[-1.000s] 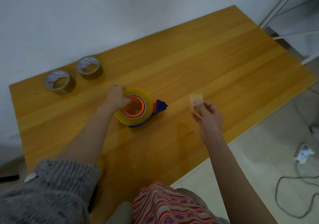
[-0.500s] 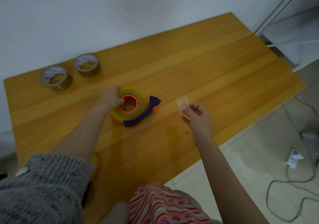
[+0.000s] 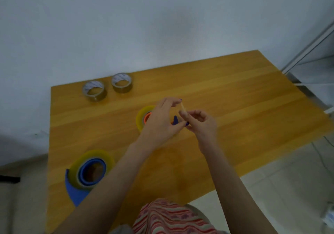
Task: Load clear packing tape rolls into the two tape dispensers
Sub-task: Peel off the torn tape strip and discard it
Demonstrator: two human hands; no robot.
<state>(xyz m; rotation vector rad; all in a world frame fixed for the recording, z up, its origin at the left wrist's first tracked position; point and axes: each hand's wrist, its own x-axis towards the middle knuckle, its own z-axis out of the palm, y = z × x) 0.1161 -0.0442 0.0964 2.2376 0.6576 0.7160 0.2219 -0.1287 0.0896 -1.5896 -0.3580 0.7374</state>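
A dispenser with an orange hub carries a yellowish clear tape roll (image 3: 142, 116) mid-table; its purple handle (image 3: 175, 121) peeks out between my hands. My left hand (image 3: 160, 121) hovers over it, fingers apart, fingertips touching the top end of a small tape piece (image 3: 182, 108). My right hand (image 3: 202, 123) pinches that piece just to the right. A blue dispenser (image 3: 72, 188) with a clear roll (image 3: 88, 159) on it lies at the near left of the table. Two more tape rolls, one (image 3: 94, 91) beside the other (image 3: 122, 83), stand at the back left.
The wooden table (image 3: 235, 107) meets a white wall at the back. A metal frame (image 3: 307, 49) stands at the far right. Tiled floor (image 3: 289, 188) lies to the right, and my striped clothing (image 3: 171, 217) is at the bottom.
My left hand let go of the orange-hub roll and rose to meet my right hand. The right hand brought the tape piece left over the dispenser. The view shifted, revealing the blue dispenser.
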